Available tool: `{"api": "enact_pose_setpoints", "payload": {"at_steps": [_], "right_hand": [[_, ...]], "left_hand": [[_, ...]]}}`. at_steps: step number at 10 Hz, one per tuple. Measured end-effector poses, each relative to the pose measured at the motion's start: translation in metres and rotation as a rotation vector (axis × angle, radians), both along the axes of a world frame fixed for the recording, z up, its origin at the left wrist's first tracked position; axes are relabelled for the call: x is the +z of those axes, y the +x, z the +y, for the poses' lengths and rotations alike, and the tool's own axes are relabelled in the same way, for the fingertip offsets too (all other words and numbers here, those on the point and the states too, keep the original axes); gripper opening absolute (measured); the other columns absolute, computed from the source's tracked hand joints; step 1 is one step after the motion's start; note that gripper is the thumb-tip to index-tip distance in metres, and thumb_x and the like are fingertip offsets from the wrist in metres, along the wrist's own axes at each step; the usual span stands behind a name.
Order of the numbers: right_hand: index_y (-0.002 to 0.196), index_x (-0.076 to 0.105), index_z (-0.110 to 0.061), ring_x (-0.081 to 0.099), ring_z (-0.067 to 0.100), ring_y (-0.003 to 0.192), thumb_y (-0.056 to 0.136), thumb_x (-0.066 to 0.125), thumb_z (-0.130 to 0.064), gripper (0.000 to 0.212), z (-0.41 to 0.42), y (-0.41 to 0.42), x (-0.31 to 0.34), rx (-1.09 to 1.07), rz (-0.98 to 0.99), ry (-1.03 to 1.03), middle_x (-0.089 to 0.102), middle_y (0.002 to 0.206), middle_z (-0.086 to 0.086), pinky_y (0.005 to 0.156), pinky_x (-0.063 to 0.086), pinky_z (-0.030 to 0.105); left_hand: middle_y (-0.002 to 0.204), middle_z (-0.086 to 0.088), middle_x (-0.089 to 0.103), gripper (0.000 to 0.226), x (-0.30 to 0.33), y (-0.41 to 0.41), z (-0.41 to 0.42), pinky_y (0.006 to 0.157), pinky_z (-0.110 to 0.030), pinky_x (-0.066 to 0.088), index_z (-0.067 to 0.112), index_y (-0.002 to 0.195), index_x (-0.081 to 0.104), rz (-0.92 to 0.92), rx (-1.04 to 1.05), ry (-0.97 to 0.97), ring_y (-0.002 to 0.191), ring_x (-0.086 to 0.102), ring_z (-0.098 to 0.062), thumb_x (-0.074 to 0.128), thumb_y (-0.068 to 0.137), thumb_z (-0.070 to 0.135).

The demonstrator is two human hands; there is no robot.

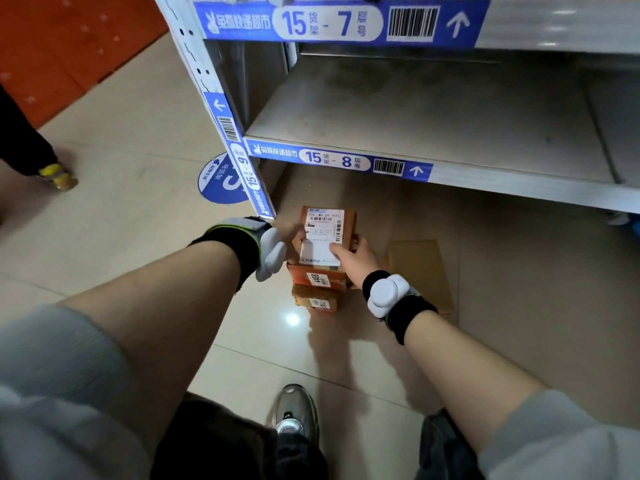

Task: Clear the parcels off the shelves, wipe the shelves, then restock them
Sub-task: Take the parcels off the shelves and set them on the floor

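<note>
Both my hands hold a stack of small orange-brown parcels [325, 237] low over the floor, just below the shelf labelled 15-8 [433, 133], whose grey dusty board is bare. My right hand [349, 258] grips the right side of the top parcel, thumb on its white shipping label. My left hand [294, 242] is mostly hidden behind its white wrist device and sits against the stack's left side. Two smaller parcels [317, 289] are stacked beneath the top one. The edge of shelf 15-7 [346, 24] runs above.
A flat brown cardboard sheet [422, 268] lies on the tiled floor right of the stack. The shelf's white upright post [214, 98] stands at the left. Another person's foot [59, 174] is at far left. My shoe [294, 414] is below.
</note>
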State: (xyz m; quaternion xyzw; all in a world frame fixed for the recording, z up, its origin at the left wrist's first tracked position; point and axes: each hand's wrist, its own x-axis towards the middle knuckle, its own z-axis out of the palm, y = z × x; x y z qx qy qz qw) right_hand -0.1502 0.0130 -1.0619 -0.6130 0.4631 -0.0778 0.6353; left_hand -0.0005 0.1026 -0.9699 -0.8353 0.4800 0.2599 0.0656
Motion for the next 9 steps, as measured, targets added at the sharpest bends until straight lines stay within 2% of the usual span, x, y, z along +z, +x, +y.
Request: {"api": "enact_pose_setpoints", "payload": {"at_steps": [1,2,3,4,5,6,7,8,9], "right_hand": [[0.147,0.04,-0.021,0.056,0.029,0.127,0.09,0.06,-0.059,0.072,-0.002,0.001,0.003,0.004,0.041,-0.062,0.053,0.144,0.005,0.11,0.043,0.041],[0.141,0.044,-0.016,0.054,0.032,0.126,0.096,0.051,-0.059,0.062,-0.011,-0.004,0.0,-0.026,0.115,-0.229,0.05,0.14,0.01,0.107,0.043,0.044],[0.111,0.058,-0.014,0.059,0.032,0.107,0.098,0.051,-0.053,0.041,-0.028,-0.013,0.003,0.019,0.18,-0.387,0.06,0.115,0.011,0.092,0.047,0.04],[0.072,0.048,-0.018,0.06,0.032,0.085,0.102,0.046,-0.048,0.043,-0.043,-0.024,0.025,-0.016,0.2,-0.348,0.059,0.083,0.01,0.076,0.043,0.036],[0.074,0.052,-0.022,0.065,0.034,0.091,0.094,0.058,-0.034,0.024,-0.05,-0.039,0.06,-0.037,0.208,-0.279,0.062,0.086,0.006,0.086,0.053,0.043],[0.071,0.049,-0.029,0.067,0.033,0.091,0.092,0.059,-0.026,0.023,-0.044,-0.061,0.111,0.083,0.287,-0.087,0.063,0.091,0.008,0.084,0.058,0.045],[0.074,0.05,-0.02,0.057,0.023,0.061,0.098,0.056,-0.02,0.025,-0.03,-0.084,0.208,0.123,0.361,0.064,0.056,0.072,0.009,0.049,0.047,0.025],[0.081,0.055,-0.012,0.052,0.016,0.048,0.101,0.05,-0.018,0.021,-0.02,-0.104,0.337,0.307,0.452,0.081,0.058,0.074,0.008,0.036,0.034,0.017],[0.099,0.061,-0.007,0.054,0.019,0.061,0.102,0.047,-0.018,0.018,-0.013,-0.119,0.465,0.456,0.486,0.03,0.063,0.087,0.011,0.05,0.042,0.022]], "left_hand": [[0.08,0.007,0.054,0.032,-0.013,0.011,-0.01,0.053,-0.017,0.039,0.026,0.118,0.056,-0.117,0.012,0.125,0.066,0.047,-0.017,0.054,0.087,0.024],[0.079,0.007,0.052,0.034,-0.028,0.017,-0.025,0.065,-0.029,0.045,0.037,0.114,0.056,-0.109,0.02,0.02,0.073,0.053,-0.024,0.056,0.081,0.031],[0.081,0.009,0.051,0.027,-0.039,0.0,-0.042,0.072,-0.026,0.039,0.053,0.095,0.05,-0.091,0.011,-0.086,0.091,0.064,-0.025,0.055,0.07,0.045],[0.105,-0.004,0.066,0.026,-0.026,-0.041,-0.06,0.079,-0.025,0.042,0.02,0.105,0.067,0.073,0.121,-0.063,0.099,0.062,-0.022,0.059,0.085,0.034],[0.109,-0.012,0.068,0.026,0.006,-0.076,-0.067,0.084,-0.03,0.049,0.012,0.104,0.068,0.237,0.254,-0.162,0.102,0.063,-0.03,0.053,0.09,0.028],[0.081,-0.01,0.067,0.013,0.059,-0.094,-0.056,0.046,-0.02,0.048,0.01,0.088,0.065,0.555,0.438,-0.158,0.064,0.062,-0.024,0.056,0.091,0.018],[0.071,-0.006,0.061,0.012,0.169,-0.113,-0.035,0.04,-0.016,0.038,0.01,0.091,0.063,0.694,0.462,-0.026,0.052,0.052,-0.021,0.052,0.093,0.009],[0.074,-0.008,0.062,0.012,0.29,-0.123,-0.026,0.041,-0.017,0.041,0.008,0.09,0.063,0.706,0.4,0.008,0.053,0.052,-0.022,0.052,0.093,0.009],[0.085,-0.014,0.065,0.018,0.422,-0.131,-0.024,0.05,-0.026,0.044,0.001,0.093,0.064,0.716,0.278,-0.008,0.062,0.057,-0.025,0.051,0.094,0.012]]}}
